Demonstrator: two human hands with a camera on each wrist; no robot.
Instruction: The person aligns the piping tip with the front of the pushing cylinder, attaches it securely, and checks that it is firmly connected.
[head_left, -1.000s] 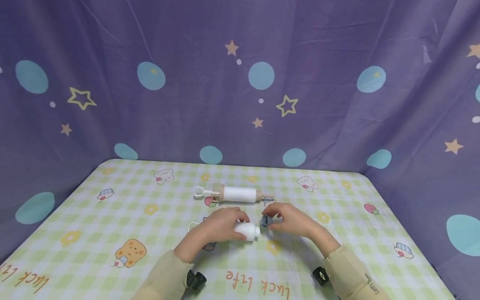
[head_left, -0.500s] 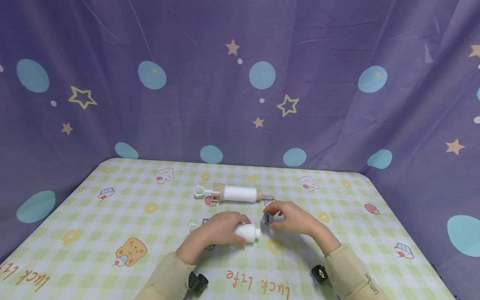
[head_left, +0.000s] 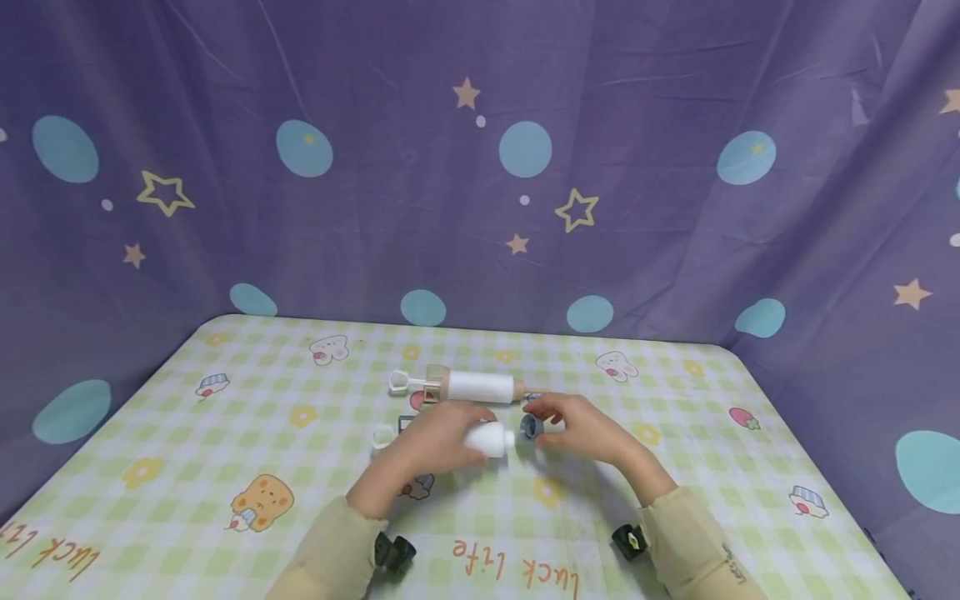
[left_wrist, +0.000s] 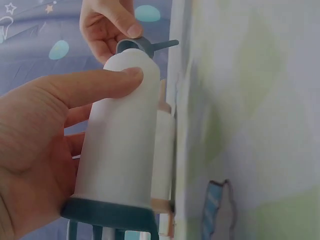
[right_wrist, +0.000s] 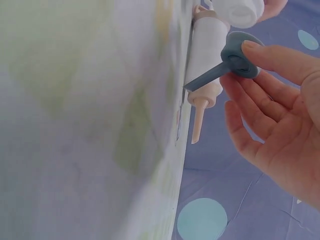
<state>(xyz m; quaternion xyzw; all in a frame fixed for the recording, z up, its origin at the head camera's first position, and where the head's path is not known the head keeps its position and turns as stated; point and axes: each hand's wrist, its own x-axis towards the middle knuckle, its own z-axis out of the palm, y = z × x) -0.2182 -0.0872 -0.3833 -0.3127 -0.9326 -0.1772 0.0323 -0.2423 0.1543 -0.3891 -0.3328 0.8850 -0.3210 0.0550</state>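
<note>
A white syringe barrel [left_wrist: 122, 145] with a blue-grey flange [left_wrist: 107, 212] lies in my left hand [head_left: 442, 437], thumb along its side and fingers behind it. Its narrow neck [head_left: 509, 438] points right. From the flange end a white plunger handle [head_left: 383, 437] sticks out to the left in the head view. Between thumb and fingertips, my right hand [head_left: 581, 429] pinches a blue-grey nozzle cap [right_wrist: 242, 52] with a thin spout [right_wrist: 207, 77]. The cap's open side faces the neck, with a small gap between them in the head view.
Behind the hands, a second syringe [head_left: 480, 387], white with beige ends and a thin beige nozzle [right_wrist: 199, 122], lies on the checked tablecloth [head_left: 315, 467]. A purple curtain [head_left: 375, 217] hangs along the table's far edge.
My left hand has shifted the barrel up and slightly left in the head view. The right hand has moved the cap slightly up too, and both stay held.
</note>
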